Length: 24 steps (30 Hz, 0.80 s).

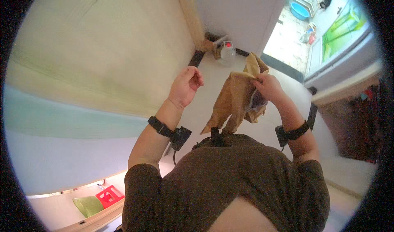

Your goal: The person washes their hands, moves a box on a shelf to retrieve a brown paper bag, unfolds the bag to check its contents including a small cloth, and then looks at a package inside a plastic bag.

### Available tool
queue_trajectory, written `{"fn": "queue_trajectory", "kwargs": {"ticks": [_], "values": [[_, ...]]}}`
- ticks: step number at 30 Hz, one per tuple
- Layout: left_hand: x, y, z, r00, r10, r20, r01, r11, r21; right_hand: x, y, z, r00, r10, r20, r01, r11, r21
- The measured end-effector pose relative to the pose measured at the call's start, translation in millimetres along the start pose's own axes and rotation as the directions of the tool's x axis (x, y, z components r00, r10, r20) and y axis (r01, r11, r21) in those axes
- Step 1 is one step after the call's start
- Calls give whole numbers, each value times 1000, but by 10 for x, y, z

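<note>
I see the limp tan cloth (233, 95) slant lower-left, pinched by the right hand (269, 87); the left hand (184, 88) is raised, half-curled, gaping.

Open room lies between the left hand (187, 87) and the cloth (234, 95); a pale panel (111, 63) bars the left, a jug (227, 56) the floor (196, 109) beyond.
</note>
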State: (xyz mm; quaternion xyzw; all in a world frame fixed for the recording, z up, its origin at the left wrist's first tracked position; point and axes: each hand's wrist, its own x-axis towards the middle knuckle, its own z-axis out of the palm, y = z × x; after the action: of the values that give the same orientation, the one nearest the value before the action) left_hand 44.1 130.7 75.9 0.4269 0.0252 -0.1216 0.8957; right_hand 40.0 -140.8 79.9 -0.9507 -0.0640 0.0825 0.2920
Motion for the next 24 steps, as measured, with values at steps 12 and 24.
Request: {"fn": "queue_trajectory", "kwargs": {"ticks": [12,24], "values": [[1338,805,-426,961,257,-103,-150,797,585,1401,-213,-45,989,-137,55,137,991,10],[3906,1948,-893,681,678,277,-216,-176,960,2644,-534,229,999,-3,50,2,1000,19]]}}
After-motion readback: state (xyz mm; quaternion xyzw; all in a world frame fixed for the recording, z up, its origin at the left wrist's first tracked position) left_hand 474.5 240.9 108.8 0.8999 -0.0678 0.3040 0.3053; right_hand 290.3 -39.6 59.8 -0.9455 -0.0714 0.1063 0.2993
